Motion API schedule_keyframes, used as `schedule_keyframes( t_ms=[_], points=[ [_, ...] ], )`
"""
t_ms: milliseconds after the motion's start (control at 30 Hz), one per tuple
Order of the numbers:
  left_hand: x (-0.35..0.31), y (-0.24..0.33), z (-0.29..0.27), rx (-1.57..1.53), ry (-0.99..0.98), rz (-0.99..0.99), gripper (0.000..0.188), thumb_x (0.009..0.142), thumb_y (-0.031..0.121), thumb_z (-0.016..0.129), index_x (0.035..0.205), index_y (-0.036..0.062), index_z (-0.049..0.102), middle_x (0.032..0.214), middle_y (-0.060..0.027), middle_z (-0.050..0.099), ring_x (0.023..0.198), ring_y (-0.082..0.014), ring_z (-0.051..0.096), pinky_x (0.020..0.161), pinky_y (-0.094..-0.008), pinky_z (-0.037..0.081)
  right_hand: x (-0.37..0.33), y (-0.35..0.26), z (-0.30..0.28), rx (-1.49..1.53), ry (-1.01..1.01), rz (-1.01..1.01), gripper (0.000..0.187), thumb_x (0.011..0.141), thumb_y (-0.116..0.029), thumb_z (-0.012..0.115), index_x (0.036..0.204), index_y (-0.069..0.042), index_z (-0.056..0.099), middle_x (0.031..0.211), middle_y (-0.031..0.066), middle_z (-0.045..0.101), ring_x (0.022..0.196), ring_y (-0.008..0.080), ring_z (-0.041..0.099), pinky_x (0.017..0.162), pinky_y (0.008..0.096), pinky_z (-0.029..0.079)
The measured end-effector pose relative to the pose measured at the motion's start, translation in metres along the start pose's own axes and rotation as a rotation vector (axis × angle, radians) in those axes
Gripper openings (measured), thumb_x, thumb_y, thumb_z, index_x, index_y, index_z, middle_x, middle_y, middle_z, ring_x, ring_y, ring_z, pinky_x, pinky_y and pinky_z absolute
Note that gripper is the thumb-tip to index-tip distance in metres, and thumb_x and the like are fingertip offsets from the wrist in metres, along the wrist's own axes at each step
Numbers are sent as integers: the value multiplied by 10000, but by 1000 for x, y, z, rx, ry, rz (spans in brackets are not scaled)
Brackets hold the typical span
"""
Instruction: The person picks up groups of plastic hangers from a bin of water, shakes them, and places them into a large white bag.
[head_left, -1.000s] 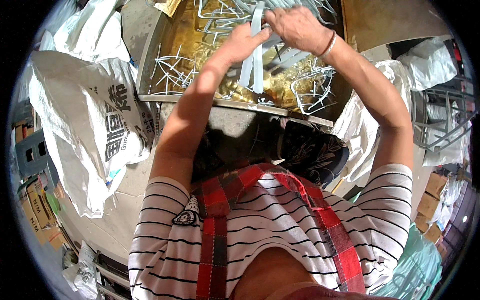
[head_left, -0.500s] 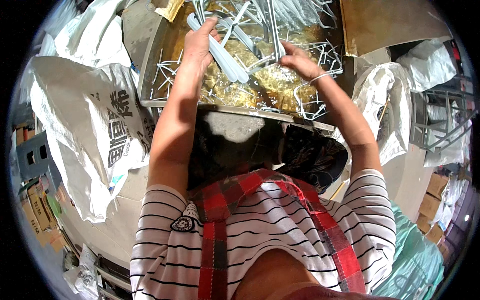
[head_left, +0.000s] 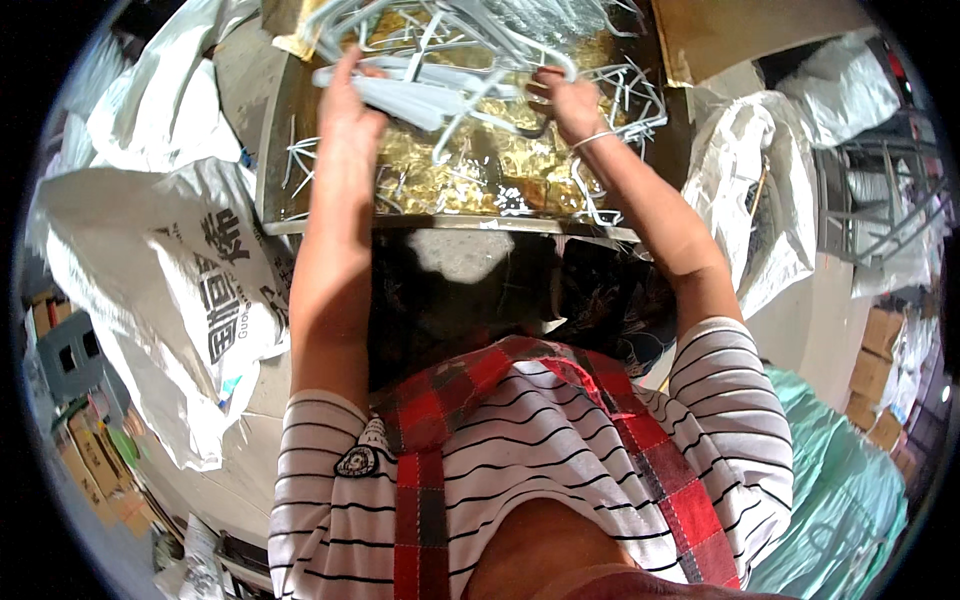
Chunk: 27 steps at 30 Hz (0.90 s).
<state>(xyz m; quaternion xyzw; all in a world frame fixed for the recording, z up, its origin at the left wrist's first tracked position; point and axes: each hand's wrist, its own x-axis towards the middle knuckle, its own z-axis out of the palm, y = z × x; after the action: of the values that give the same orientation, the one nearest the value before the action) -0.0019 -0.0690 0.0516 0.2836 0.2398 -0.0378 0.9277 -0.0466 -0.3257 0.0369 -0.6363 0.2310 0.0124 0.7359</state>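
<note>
Over a shallow tank [head_left: 440, 222] of water, a bundle of pale grey plastic pieces [head_left: 415, 103] is spread between my hands. The pieces have long flat bars and thin bent rods, and look like clothes hangers. My left hand [head_left: 350, 112] is closed around the bars at the bundle's left end, its fingers partly hidden behind them. On the right, my right hand [head_left: 572, 104] has its fingers curled at a bent rod [head_left: 553, 56] of the same plastic. Motion blurs the bundle a little. Thin plastic offcuts [head_left: 632, 100] lie in the water along the tank's sides.
A large white woven sack [head_left: 150, 260] stands left of the tank, and another white sack [head_left: 755, 190] stands at its right. A brown board [head_left: 750, 40] covers the far right corner. Cartons [head_left: 880, 340] and green sheeting [head_left: 830, 480] lie further right.
The bundle has turned from steep to nearly level and spread across the far part of the tank. My left hand has moved left, and my right hand has moved slightly farther away.
</note>
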Motion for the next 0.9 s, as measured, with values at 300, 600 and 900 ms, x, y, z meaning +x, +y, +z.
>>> schedule_keyframes(
  t_ms=[300, 600, 900],
  points=[
    [-35, -4, 24, 605, -305, 452, 311, 775, -31, 574, 1063, -121, 497, 900, -169, 619, 686, -276, 646, 612, -333, 552, 20, -65, -84, -1446, -207, -1036, 387, 797, -164, 577, 1152, -121, 429, 811, 185, 598, 726, 372, 574, 607, 439, 468],
    [-29, -7, 19, 887, -270, 537, 208, 809, -8, 498, 970, -137, 525, 899, -211, 613, 784, -243, 643, 696, -279, 544, 0, -114, -103, -1460, -178, -815, 275, 718, -129, 603, 983, -121, 530, 766, 163, 611, 714, 347, 593, 608, 407, 468],
    [-61, -53, 28, 837, -521, -12, 277, 848, 241, 584, 984, 3, 542, 785, -70, 618, 604, -79, 528, 527, -200, 435, 22, -80, -14, -1054, -488, -1214, 330, 777, -196, 611, 1037, -61, 460, 701, 195, 548, 726, 361, 561, 636, 406, 445]
  ],
)
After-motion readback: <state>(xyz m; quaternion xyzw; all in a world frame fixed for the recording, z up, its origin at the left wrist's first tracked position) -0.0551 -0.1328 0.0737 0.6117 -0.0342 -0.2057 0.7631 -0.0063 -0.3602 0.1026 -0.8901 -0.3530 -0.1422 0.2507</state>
